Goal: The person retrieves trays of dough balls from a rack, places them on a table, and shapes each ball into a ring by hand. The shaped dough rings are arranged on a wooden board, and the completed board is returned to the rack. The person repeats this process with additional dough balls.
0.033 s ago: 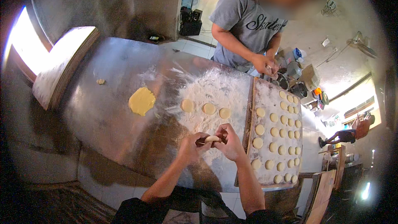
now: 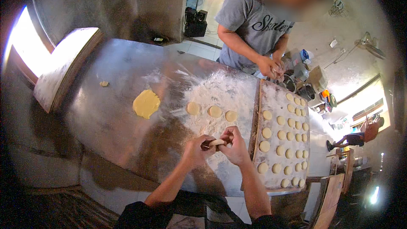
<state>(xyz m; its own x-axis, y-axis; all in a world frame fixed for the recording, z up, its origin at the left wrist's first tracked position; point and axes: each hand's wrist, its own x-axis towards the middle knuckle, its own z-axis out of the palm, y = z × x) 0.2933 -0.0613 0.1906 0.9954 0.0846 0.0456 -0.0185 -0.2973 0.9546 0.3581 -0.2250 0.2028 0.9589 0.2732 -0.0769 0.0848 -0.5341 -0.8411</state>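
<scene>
left hand point(image 2: 198, 150): fingers curled in narrow, holding one end of a small pale piece of dough point(image 2: 216, 142). right hand point(image 2: 235, 147): thumb and fingers likewise bent close, holding the other end. the piece is held between the two sets of fingertips, over the near part of the flour patch point(image 2: 220, 87). whether it is folded or merely flattened cannot be told, as the fingers cover both ends.

change noted: next to none. against the picture just before, the same grip is kept on the same piece. the whole view is displaced very slightly, the table point(image 2: 106, 61) and its load together, which points to a movement of the head rather than of the goods. three flat rounds point(image 2: 215, 111) remain in a line on the flour, just beyond the hands, and the rows of rounds point(image 2: 280, 135) on the floured board point(image 2: 275, 100) at the right show no addition or removal. judged from this, the held piece is in mid-handling, neither set down nor released.

surroundings: a yellow lump point(image 2: 146, 104) lies left of the flour, with a small scrap point(image 2: 104, 84) farther left. across the table a co-worker point(image 2: 243, 10) in a grey shirt holds both hands together near the far edge of the board; what is in them, if anything, cannot be told
</scene>
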